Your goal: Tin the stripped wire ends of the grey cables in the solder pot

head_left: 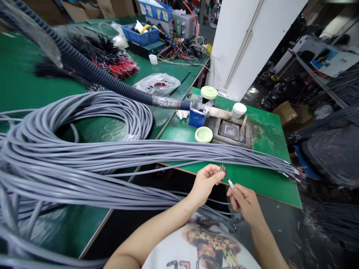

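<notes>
Between my hands is the end of a grey cable (pixel 230 184), with a white band near its tip and thin coloured wires (pixel 226 172) fanning out of it. My right hand (pixel 243 201) is closed round the cable just below the white band. The fingers of my left hand (pixel 208 182) pinch at the coloured wires from the left. A long bundle of grey cables (pixel 196 150) lies just beyond my hands, its stripped ends (pixel 297 174) at the right. Another bundle of grey cables (pixel 134 194) runs across to my lap, partly hidden by my left arm.
Coiled grey cables (pixel 140 116) fill the left table. On the green board (pixel 269 130) stand a solder pot (pixel 231 130), a pale green lid (pixel 203 134), a white cup (pixel 239 110) and a blue box (pixel 196 117). A ribbed hose (pixel 112 83) crosses above the table. Behind rises a white pillar (pixel 232 41).
</notes>
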Demonstrator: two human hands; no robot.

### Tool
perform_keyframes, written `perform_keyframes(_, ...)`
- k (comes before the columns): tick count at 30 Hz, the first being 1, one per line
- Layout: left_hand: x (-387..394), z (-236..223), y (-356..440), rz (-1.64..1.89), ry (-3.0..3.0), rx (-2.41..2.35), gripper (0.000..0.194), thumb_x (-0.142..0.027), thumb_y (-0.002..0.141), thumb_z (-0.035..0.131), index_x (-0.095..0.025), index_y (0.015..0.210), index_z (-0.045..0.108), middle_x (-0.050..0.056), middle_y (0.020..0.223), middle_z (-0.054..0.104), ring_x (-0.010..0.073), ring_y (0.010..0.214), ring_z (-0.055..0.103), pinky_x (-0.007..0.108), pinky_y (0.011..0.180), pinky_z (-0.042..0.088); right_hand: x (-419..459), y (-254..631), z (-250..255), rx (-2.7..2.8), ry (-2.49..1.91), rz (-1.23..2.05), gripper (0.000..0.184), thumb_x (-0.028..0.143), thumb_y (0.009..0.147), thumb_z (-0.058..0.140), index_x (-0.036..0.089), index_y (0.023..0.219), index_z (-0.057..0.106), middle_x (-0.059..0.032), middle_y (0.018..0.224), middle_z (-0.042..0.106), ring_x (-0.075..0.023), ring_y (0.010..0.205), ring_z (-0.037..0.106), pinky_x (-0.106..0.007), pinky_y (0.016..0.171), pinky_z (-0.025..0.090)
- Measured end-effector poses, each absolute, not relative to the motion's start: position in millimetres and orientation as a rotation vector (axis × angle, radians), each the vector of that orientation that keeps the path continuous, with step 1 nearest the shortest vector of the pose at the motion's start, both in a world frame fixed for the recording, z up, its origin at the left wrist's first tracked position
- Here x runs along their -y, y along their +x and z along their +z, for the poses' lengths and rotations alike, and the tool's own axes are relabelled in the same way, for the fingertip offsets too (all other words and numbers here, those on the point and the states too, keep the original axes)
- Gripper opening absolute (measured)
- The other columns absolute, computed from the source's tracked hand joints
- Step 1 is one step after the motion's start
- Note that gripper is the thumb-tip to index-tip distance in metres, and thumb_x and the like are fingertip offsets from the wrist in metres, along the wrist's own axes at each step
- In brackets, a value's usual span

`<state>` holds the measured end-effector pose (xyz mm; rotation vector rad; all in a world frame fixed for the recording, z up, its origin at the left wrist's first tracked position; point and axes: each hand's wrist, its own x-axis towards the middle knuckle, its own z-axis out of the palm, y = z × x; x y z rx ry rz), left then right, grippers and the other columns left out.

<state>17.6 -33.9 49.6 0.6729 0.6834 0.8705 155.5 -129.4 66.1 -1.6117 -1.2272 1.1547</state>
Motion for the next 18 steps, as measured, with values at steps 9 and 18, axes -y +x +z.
perform_keyframes(9,40.2,51.9,14.8,0.997,0.794,-0.731,0.021,-0.032,0.069,0.076,-0.015,0.073,0.064,-0.003,0.062,0.059,0.0072,0.054,0.048,0.019,0.054,0.040,124.6,149.3,68.9,1.291,-1.742,0.990,0.036,0.046,0.092,0.044,0.017,0.076,0.060,0.0049,0.044,0.047,-0.0088,0.040,0.040,-0.021,0.044,0.032)
perform_keyframes(18,32.2,56.3,13.6,1.005,0.819,-0.736,0.025,-0.033,0.066,0.078,-0.015,0.069,0.060,-0.004,0.059,0.054,0.0060,0.052,0.044,0.019,0.052,0.037,121.2,146.7,71.4,1.473,-1.818,0.885,0.034,0.040,0.093,0.044,0.018,0.070,0.058,0.0044,0.048,0.048,-0.0098,0.046,0.044,-0.022,0.049,0.034)
